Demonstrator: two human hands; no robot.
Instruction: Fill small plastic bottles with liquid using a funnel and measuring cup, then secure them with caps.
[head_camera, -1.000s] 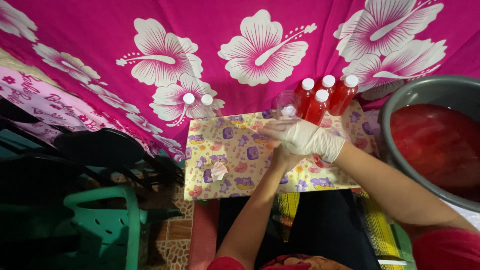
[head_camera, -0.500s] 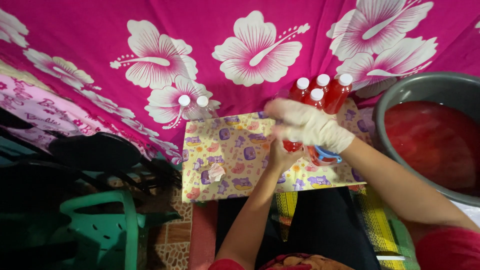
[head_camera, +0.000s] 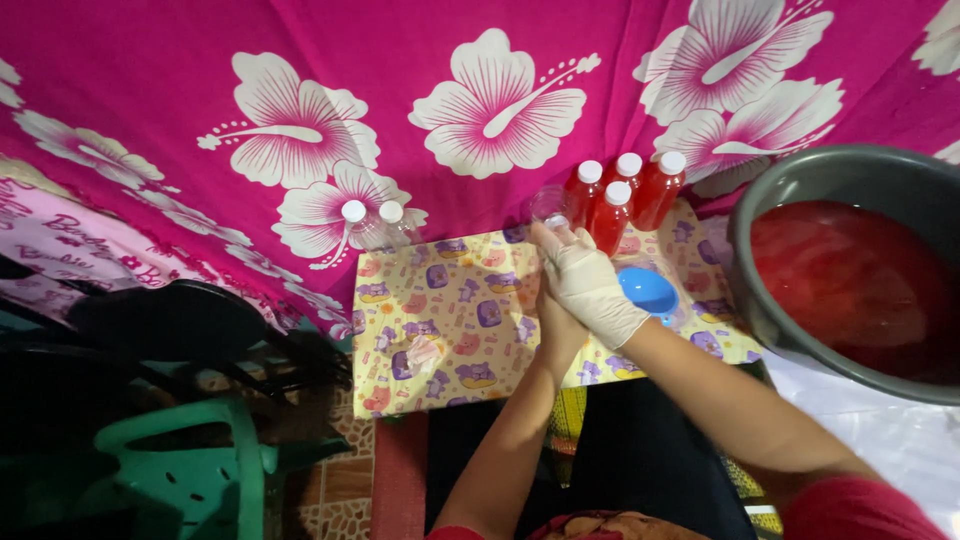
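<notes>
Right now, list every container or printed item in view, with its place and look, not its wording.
Filled bottles: four, red liquid, white caps, beyond the gloved right hand.
Empty bottles: two, clear, white-capped, left.
Pink cloth: far left, lettered.
Basin: grey, round, red liquid, right.

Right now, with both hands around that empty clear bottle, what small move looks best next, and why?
Probably stand the clear bottle upright on the patterned mat beside the blue funnel. The gloved right hand covers the bare left hand at the bottle, which looks empty, while four capped bottles of red liquid stand behind it and the grey basin still holds red liquid.
</notes>
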